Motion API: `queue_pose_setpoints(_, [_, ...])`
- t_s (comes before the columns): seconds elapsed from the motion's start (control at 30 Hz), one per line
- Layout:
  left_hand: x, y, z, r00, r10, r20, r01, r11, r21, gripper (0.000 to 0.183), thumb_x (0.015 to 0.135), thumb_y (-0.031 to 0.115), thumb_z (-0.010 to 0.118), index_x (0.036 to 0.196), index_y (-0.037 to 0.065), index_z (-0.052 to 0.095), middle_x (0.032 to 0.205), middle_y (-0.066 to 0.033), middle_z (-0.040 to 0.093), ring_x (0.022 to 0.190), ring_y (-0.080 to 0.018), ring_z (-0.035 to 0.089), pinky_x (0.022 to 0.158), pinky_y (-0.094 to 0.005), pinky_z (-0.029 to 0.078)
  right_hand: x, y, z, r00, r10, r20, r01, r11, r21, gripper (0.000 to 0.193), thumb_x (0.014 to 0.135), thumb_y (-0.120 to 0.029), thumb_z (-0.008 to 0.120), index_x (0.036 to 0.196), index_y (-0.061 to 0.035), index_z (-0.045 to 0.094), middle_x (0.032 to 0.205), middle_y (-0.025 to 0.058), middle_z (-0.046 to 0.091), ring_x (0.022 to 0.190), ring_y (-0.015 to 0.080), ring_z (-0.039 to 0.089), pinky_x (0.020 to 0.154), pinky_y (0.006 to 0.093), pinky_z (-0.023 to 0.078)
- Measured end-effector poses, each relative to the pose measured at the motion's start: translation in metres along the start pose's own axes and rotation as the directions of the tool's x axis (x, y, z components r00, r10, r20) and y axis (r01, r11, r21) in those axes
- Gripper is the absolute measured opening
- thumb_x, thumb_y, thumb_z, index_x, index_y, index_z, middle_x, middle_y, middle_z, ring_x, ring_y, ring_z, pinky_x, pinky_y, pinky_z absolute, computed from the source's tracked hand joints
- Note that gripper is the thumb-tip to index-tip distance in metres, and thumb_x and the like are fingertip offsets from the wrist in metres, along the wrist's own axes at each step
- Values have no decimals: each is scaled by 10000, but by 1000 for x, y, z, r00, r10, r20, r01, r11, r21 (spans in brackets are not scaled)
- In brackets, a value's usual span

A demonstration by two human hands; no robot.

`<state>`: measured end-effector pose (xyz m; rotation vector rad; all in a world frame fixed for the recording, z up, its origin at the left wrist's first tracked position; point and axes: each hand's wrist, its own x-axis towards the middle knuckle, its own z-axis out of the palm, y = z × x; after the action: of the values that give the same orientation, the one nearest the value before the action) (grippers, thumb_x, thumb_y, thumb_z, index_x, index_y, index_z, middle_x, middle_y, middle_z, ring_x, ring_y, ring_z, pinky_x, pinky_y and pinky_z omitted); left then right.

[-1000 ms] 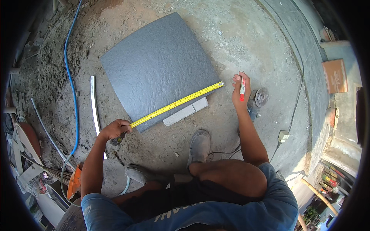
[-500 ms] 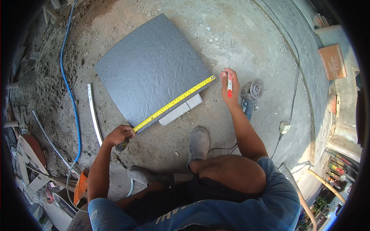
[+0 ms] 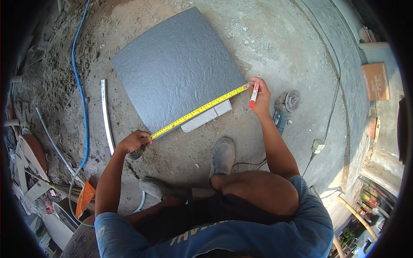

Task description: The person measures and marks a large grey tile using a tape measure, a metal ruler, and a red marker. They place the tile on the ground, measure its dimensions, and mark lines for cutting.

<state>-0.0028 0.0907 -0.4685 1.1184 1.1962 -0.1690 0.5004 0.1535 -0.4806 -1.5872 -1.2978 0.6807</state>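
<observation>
A large dark grey slab tile (image 3: 180, 69) with a rough surface lies in front of me. Along its near edge runs the yellow blade of a tape measure (image 3: 198, 112), pulled out straight. My left hand (image 3: 134, 142) is closed on the tape by the tile's near-left corner, with the dark case hanging just below the fingers. At the right corner my right hand (image 3: 261, 95) grips a white marker (image 3: 254, 93) with a red cap end pointing down toward me. Its fingertips meet the tape's end there; whether they pinch it I cannot tell.
Pale blocks (image 3: 207, 118) sit under the tile's near edge. An angle grinder (image 3: 286, 107) lies right of my right hand, its cable trailing near my shoe. On the left are a metal strip (image 3: 106, 116), a blue hose (image 3: 78, 86) and an orange piece (image 3: 85, 198).
My right hand has closed the gap to the tape's end and its fingertips now reach it. The marker has tilted slightly. My left hand stays at its corner; the whole view has shifted a little.
</observation>
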Motion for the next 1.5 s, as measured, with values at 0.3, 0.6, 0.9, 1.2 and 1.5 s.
queue_pose_setpoints(0.3, [5,-1,1,1000,0,27,0,1000,-27,222,987,220,594,957,36,714,787,-19,656,755,-123,591,729,-296,475,1,8,-5,998,-37,42,37,999,-12,267,936,-32,661,1199,-23,616,946,70,697,848,106,628,790,261,513])
queue_pose_setpoints(0.6, [2,3,0,999,4,42,-5,999,35,252,1012,234,563,999,33,714,807,-28,648,759,-119,598,726,-288,489,2,10,-7,996,-9,89,9,1000,-9,292,932,-8,648,1220,-20,605,1006,72,680,909,114,623,842,265,506])
queue_pose_setpoints(0.9, [2,4,0,998,35,43,-38,997,69,256,1006,242,574,1009,37,727,791,-26,646,775,-131,597,769,-302,480,4,18,-13,992,13,122,-8,999,-43,296,918,-9,694,1202,-35,618,996,58,672,894,109,613,836,259,507])
queue_pose_setpoints(1.2, [5,-7,3,996,58,75,-62,997,54,281,995,288,557,1009,65,728,821,-35,666,818,-165,589,826,-335,454,7,20,-14,990,5,139,4,998,-64,300,926,-24,699,1213,-31,612,992,58,668,892,106,608,827,262,506])
queue_pose_setpoints(1.5, [-1,-1,6,996,28,83,-31,999,43,287,1002,295,550,1009,67,725,822,-28,665,814,-167,585,835,-337,451,7,17,-14,988,7,156,9,995,-99,304,931,-31,695,1222,-35,607,999,60,666,888,107,605,822,258,504])
